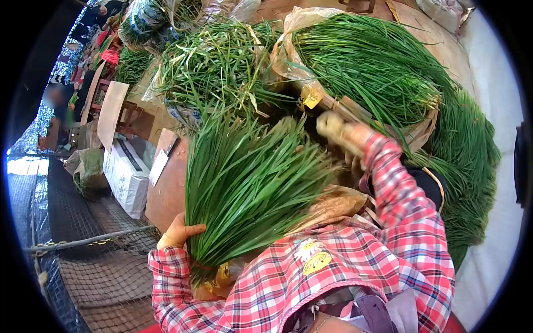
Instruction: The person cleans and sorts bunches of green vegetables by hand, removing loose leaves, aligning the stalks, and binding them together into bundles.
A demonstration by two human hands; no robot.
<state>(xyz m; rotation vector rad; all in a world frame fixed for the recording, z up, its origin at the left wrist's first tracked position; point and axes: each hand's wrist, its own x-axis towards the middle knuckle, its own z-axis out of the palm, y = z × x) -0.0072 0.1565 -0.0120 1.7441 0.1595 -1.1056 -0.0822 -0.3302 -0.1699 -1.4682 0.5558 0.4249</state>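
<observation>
A large fanned bunch of long green leaves [244, 183] is gripped near its narrow lower end by my left hand [180, 230], thumb across the front. At the right, my right hand [344, 133] is smeared by motion, beside the yellow tag [312, 98] and the brown edge of a bundle; its fingers cannot be made out. A big pile of green leaves [366, 66] lies in a wrapper above it. Looser, partly yellowed leaves [216, 61] are heaped above the held bunch.
More green leaves [472, 161] stretch down the right side. On the left are a white box [125, 172], a brown board [166, 191] with a phone-like object, and netting [105, 277]. A blurred person [58, 105] is at the far left.
</observation>
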